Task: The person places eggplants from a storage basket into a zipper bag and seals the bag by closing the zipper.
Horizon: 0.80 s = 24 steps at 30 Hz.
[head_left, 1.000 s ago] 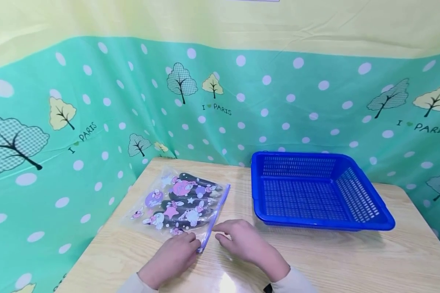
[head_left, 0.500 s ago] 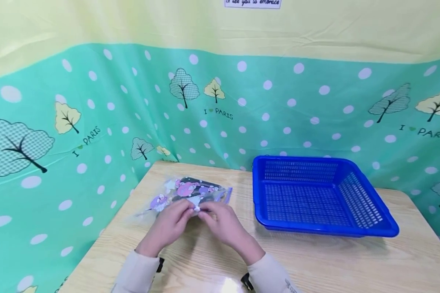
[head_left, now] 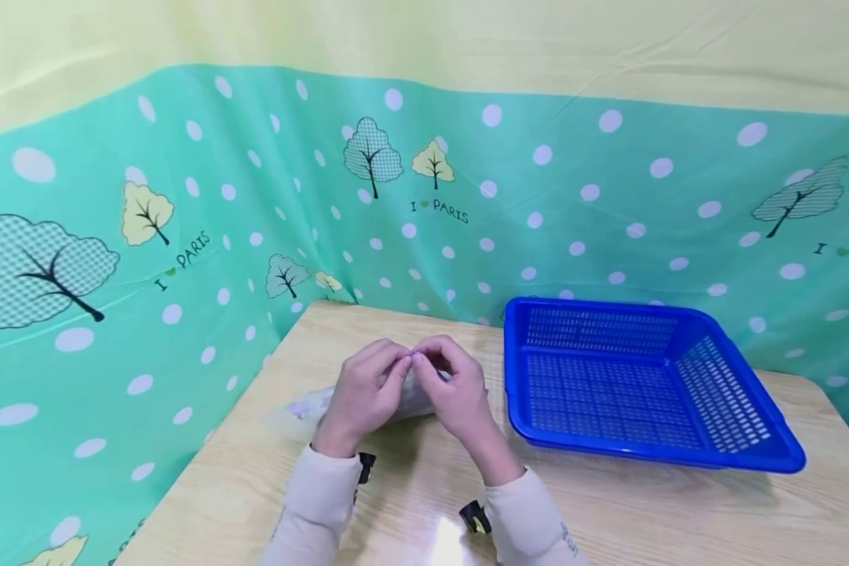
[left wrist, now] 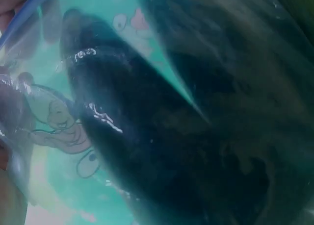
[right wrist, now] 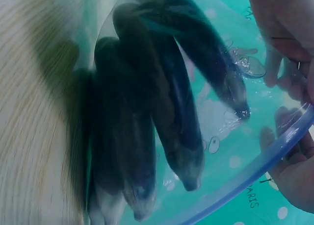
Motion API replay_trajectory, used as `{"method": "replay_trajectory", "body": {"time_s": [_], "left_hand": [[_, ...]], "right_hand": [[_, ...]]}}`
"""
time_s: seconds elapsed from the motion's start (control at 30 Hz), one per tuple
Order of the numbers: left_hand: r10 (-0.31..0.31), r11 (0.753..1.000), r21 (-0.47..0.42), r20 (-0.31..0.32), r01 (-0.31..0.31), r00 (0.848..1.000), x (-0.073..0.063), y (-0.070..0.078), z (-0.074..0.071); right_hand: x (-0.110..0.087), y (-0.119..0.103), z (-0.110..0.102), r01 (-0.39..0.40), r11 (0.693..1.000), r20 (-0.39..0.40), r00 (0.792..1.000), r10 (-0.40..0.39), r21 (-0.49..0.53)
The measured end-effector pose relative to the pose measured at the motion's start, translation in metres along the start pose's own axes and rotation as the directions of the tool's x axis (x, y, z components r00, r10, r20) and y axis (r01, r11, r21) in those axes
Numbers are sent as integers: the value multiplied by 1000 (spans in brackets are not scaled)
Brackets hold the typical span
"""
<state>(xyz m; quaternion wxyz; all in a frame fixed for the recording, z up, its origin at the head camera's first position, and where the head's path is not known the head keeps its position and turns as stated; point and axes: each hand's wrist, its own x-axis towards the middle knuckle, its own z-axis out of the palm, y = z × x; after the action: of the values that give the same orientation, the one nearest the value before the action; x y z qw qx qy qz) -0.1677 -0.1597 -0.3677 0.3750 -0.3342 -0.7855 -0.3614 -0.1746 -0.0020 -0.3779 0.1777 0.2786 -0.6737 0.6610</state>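
In the head view my left hand (head_left: 363,393) and my right hand (head_left: 460,389) meet fingertip to fingertip, pinching the top edge of a clear zip bag (head_left: 304,409). The hands hide most of the bag there. Up close in the right wrist view, its purple zip strip (right wrist: 274,159) runs between the fingers, and several long dark pieces (right wrist: 169,102) with paler tapered tips lie inside. Cartoon prints (left wrist: 64,129) decorate the plastic, filling the left wrist view along with one large dark piece (left wrist: 132,122).
A blue perforated plastic basket (head_left: 654,452) stands to the right on the light wooden table (head_left: 424,503). Behind and left of the table hangs a green and yellow curtain (head_left: 219,236) with dots and trees. A black strap (head_left: 475,516) shows at the right wrist.
The bag lay flat with its zip edge to the right; both hands have taken its edge and raised it. My hands moved up and away from me.
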Motion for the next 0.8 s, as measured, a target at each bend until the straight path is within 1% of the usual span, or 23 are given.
{"method": "replay_trajectory", "body": {"time_s": [0.07,0.17,0.23,0.3,0.37,0.4,0.5,0.57,0.63,0.73,0.8], "left_hand": [[5,1000,-4,-15,-5,1000,2,0,0],[-27,999,-24,-54,26,998,3,-2,-3],[-63,997,-42,-97,59,993,3,-4,-7],[-106,993,-73,-135,97,985,2,-6,-10],[-152,984,-116,-146,136,978,2,-7,-12],[-180,977,-140,-141,161,973,1,-8,-13],[-264,951,-192,-90,244,960,1,-8,-18],[-308,936,-190,-42,295,951,1,-7,-23],[-340,925,-175,17,338,940,1,-6,-28],[-359,915,-156,108,372,927,3,-3,-33],[-346,915,-163,150,369,926,3,-3,-35]], "right_hand": [[1,3,-2,40,999,2,999,-40,-29],[1,11,-4,67,996,13,998,-66,-63],[1,17,-6,52,995,25,998,-50,-89],[1,23,-8,25,994,39,999,-20,-110],[0,28,-11,12,990,56,998,-4,-139],[0,29,-12,12,988,68,998,-1,-156],[0,33,-13,25,981,110,994,-4,-190],[0,35,-11,24,980,127,992,1,-195],[-1,36,-9,8,982,115,993,14,-186],[-2,35,-5,-19,987,85,996,32,-160],[-2,32,-3,-22,990,78,996,33,-141]]}}
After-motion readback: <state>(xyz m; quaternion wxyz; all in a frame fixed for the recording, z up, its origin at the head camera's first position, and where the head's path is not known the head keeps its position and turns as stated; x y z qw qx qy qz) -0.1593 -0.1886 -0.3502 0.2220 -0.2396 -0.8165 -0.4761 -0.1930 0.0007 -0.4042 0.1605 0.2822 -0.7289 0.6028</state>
